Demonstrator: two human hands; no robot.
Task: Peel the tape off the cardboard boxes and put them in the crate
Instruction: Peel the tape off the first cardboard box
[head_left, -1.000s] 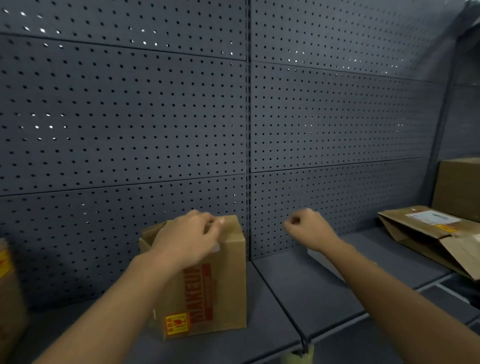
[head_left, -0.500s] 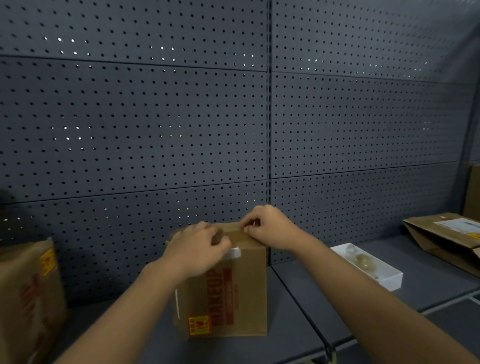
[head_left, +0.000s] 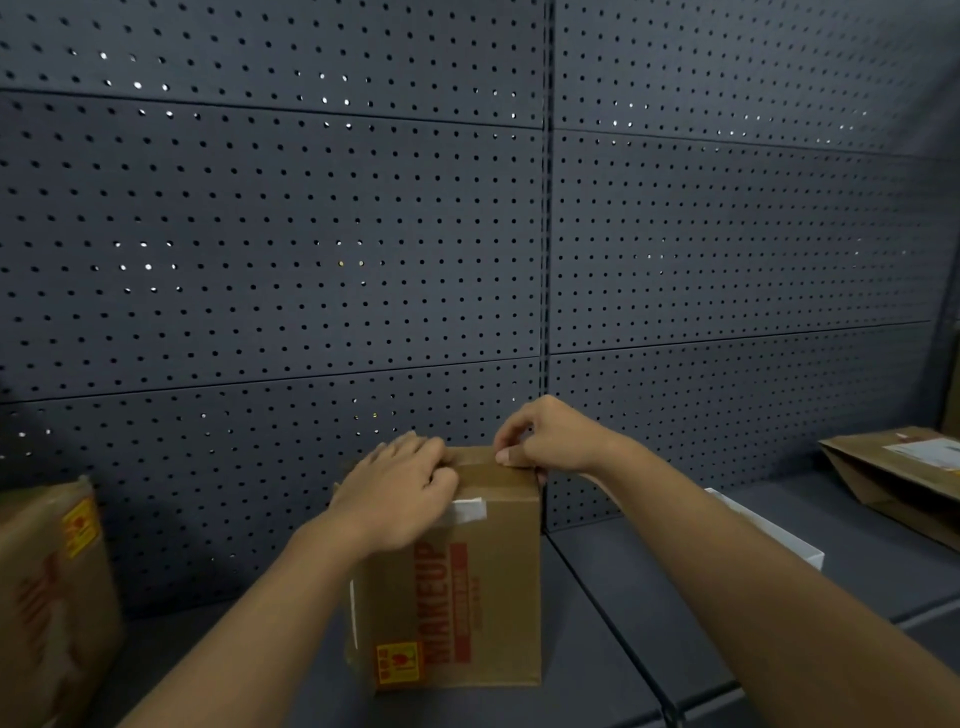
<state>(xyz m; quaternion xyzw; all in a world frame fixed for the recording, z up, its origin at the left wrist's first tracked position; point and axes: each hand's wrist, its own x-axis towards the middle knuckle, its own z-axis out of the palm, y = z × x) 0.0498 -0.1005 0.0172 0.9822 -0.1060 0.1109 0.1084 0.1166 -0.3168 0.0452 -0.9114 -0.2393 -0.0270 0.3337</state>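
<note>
On shelf (head_left: 597, 613): upright cardboard box (head_left: 488, 587).

box (head_left: 488, 587): brown corrugated cardboard, matt, with red print and a yellow sticker at its lower left corner
tape (head_left: 491, 470): glossy brown strip along the box top, smooth
label (head_left: 469, 510): white paper, matt, at the box's top front edge
shelf (head_left: 649, 587): dark grey painted metal, matt and smooth
back panel (head_left: 311, 249): dark grey perforated metal, matt
left box (head_left: 47, 597): brown cardboard, slightly shiny, at the shelf's left edge
flattened box (head_left: 904, 478): brown cardboard, matt, with a white paper label, at the shelf's right edge
tray (head_left: 769, 530): white, smooth; material unclear
</note>
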